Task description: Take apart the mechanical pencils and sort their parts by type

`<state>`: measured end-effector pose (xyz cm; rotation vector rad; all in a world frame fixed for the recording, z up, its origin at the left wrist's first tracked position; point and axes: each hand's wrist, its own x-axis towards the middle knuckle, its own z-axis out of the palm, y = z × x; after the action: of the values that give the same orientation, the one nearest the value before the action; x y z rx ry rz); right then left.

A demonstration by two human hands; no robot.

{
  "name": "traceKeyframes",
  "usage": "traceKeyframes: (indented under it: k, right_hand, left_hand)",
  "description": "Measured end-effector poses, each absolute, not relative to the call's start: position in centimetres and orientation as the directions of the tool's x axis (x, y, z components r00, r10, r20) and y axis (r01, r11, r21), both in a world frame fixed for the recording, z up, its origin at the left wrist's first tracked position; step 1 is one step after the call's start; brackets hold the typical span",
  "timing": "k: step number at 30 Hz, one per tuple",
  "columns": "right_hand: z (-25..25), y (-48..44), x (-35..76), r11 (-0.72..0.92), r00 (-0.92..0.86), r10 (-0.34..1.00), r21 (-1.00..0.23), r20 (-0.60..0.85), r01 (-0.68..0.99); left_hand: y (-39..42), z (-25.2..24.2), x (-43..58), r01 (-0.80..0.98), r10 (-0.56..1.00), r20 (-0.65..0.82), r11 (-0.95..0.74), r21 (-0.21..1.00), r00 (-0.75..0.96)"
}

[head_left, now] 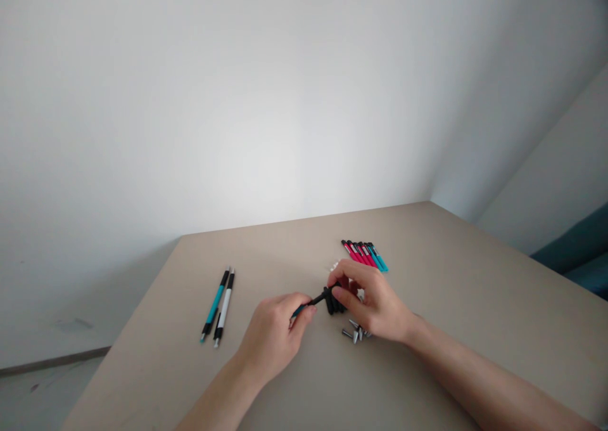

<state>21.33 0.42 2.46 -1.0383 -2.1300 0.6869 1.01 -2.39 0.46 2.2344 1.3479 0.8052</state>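
My left hand (275, 329) is closed around the blue part of a pen barrel (319, 298), whose black end points up and to the right. At that black end, the fingers of my right hand (377, 301) pinch a small dark piece, partly hidden by the fingertips. Just under my right fingers lies a group of short black tubes (330, 305), like pen grips. Several silvery cone-shaped pen tips (355, 336) are scattered nearer to me, below the right hand. Small white pieces (334, 266) peek out behind the right hand.
A row of pink and blue pen barrels with black ends (363, 253) lies farther back on the table (156, 329). To the left, a blue-and-black pen (217, 298) and a white-and-black pen (227, 303) lie side by side. Behind the table stands a white wall (266, 114).
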Motion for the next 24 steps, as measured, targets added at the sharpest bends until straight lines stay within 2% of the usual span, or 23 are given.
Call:
traceKeyframes:
  k: [12, 19, 24]
  right_hand:
    - [2.34, 0.52, 21.48, 0.519, -0.430, 0.840, -0.723, 0.332, 0.455]
    - [2.31, 0.57, 21.57, 0.513, -0.419, 0.844, -0.731, 0.334, 0.449]
    - [2.38, 0.32, 21.22, 0.541, -0.493, 0.814, -0.709, 0.307, 0.452]
  left_hand:
    - [-2.59, 0.49, 0.97, 0.670, 0.897, 0.262, -0.440, 0.598, 0.356]
    - [-2.59, 0.35, 0.96, 0.643, 0.903, 0.287, -0.429, 0.635, 0.319]
    - [-2.53, 0.28, 0.99, 0.635, 0.899, 0.305, -0.437, 0.637, 0.313]
